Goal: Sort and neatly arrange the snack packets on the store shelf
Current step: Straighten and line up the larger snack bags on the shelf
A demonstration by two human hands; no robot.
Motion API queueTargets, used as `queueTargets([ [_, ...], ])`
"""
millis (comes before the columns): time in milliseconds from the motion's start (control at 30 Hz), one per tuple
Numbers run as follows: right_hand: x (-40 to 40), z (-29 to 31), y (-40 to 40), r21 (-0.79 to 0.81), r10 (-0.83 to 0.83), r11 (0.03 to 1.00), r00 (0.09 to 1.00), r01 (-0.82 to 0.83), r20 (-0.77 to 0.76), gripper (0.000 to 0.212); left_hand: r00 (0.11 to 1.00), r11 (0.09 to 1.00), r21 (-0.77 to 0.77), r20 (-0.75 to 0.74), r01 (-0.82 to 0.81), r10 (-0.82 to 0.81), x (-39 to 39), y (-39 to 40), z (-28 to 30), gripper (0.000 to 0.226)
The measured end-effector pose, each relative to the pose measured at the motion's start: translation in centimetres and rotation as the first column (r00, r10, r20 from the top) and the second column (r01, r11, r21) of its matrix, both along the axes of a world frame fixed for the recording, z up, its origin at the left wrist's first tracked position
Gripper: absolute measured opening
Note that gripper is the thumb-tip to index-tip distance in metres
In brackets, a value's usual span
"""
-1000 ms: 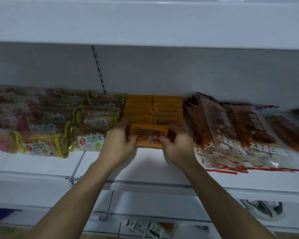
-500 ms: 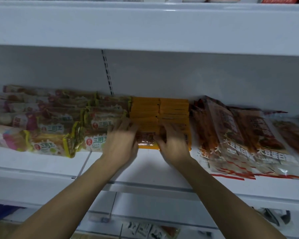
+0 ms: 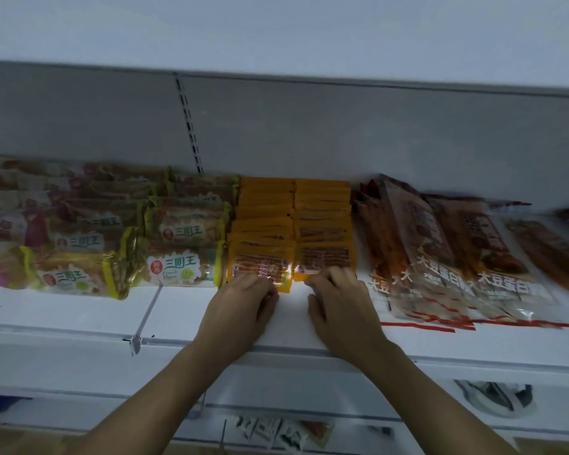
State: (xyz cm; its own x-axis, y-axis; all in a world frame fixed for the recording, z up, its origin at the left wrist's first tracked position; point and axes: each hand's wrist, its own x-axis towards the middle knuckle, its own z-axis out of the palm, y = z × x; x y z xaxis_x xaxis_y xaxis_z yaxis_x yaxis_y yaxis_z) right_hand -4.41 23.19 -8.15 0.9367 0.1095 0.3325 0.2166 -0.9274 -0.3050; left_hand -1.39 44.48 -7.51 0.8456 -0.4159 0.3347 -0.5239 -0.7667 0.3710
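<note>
On the white metal store shelf, left of two rows of flat orange snack packets, lie yellow-edged bread packs; left hand and right hand, fingers curled, touch the rows' front packets; right lie brown pouches.

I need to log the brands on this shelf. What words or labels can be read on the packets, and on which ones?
"三明王": on the yellow-edged sandwich packets, left of the hands.
"French Flavor": seemingly, in small script on the same front packet; blurred.
"大豆蛋白": on the red-brown packets, right; further characters are blurred.
Orange packets at the left hand and right hand: print too blurred to read.
</note>
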Motion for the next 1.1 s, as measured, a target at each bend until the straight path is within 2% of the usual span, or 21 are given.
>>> queueTargets([
  [300, -0.6, 0.2, -0.3, 0.083, 0.009, 0.997, 1.000, -0.010, 0.010, 0.020, 0.999, 0.999, -0.027, 0.024, 0.022, -0.021, -0.1, 0.1, 0.0, 0.005],
  [467, -0.5, 4.7, -1.7, 0.108, 0.004, 0.994, 0.998, -0.011, 0.066, 0.024, 0.998, 1.000, 0.020, 0.059, -0.006, 0.005, 1.6, -1.9, 3.1, 0.018],
  [600, 0.4, 9.3, -4.6, 0.008, -0.028, 1.000, 0.992, 0.027, 0.121, 0.029, 0.994, 0.994, 0.094, 0.100, -0.048, 0.038, 3.8, -4.5, 6.7, 0.036],
  [733, 0.6, 11.4, -9.3, -0.146, -0.057, 0.986, 0.979, 0.086, 0.194, 0.026, 0.998, 0.985, 0.158, 0.002, -0.063, 0.063, 5.5, -7.5, 9.3, 0.053],
  [800, 0.0, 11.9, -11.7, -0.092, -0.090, 0.990, 0.977, 0.110, 0.195, 0.028, 0.999, 0.985, 0.168, 0.010, -0.041, 0.040, 5.5, -9.4, 10.0, 0.058],
  [933, -1.7, 12.3, -16.3, -0.063, -0.151, 0.985, 0.976, 0.162, 0.155, 0.044, 0.997, 0.996, 0.067, 0.026, 0.066, -0.067, 3.8, -14.8, 11.5, 0.049],
  [1100, -3.6, 11.5, -23.9, -0.059, -0.299, 0.950, 0.948, 0.307, 0.114, 0.043, 0.980, 0.977, 0.101, 0.054, 0.187, -0.193, 2.3, -23.1, 12.9, 0.039],
])
